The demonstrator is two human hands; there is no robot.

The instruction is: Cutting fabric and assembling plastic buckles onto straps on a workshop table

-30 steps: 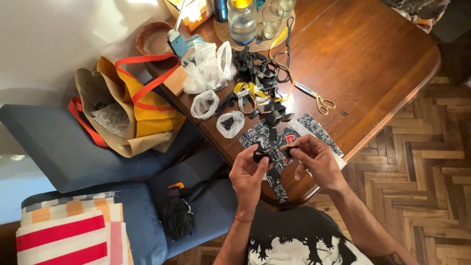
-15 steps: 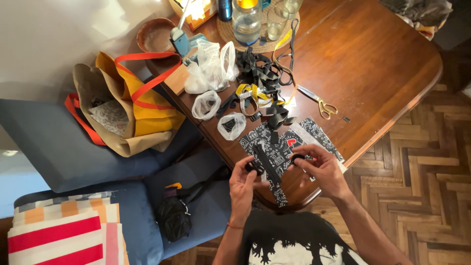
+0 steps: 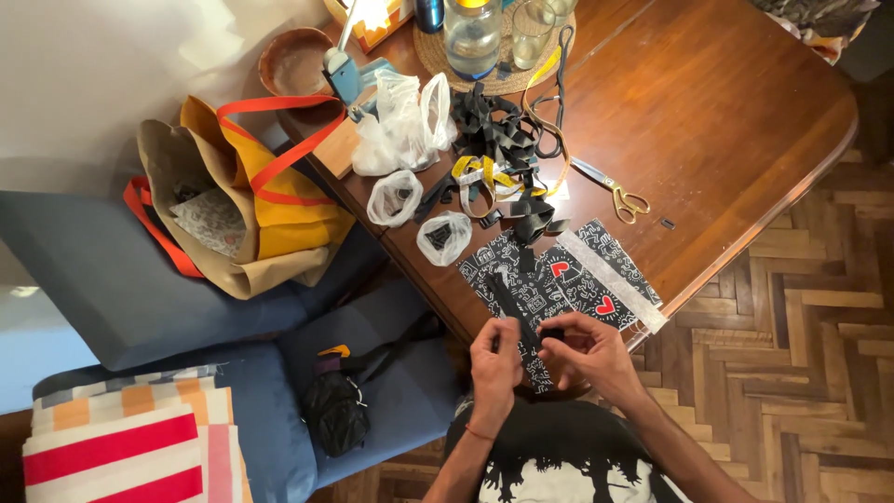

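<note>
My left hand [image 3: 494, 365] and my right hand [image 3: 590, 350] meet at the near edge of the wooden table [image 3: 736, 112]. Between their fingertips they pinch a black strap [image 3: 515, 300] with a small black buckle at its near end. The strap runs away from me across a black-and-white printed fabric piece with red hearts [image 3: 568, 275]. A clear plastic strip [image 3: 610, 279] lies along that fabric on the right.
A heap of black straps and a yellow tape measure [image 3: 494, 158], several clear plastic bags [image 3: 405, 130], gold-handled scissors [image 3: 615, 191], a water bottle [image 3: 472, 35] and a glass stand farther back. Left of the table are a yellow-and-tan tote bag [image 3: 242, 186], blue cushions and a striped cloth [image 3: 121, 438].
My hands have come down and toward me, from above the printed fabric to the table's near edge, still working the small black buckle. The strap now lies stretched over the fabric.
</note>
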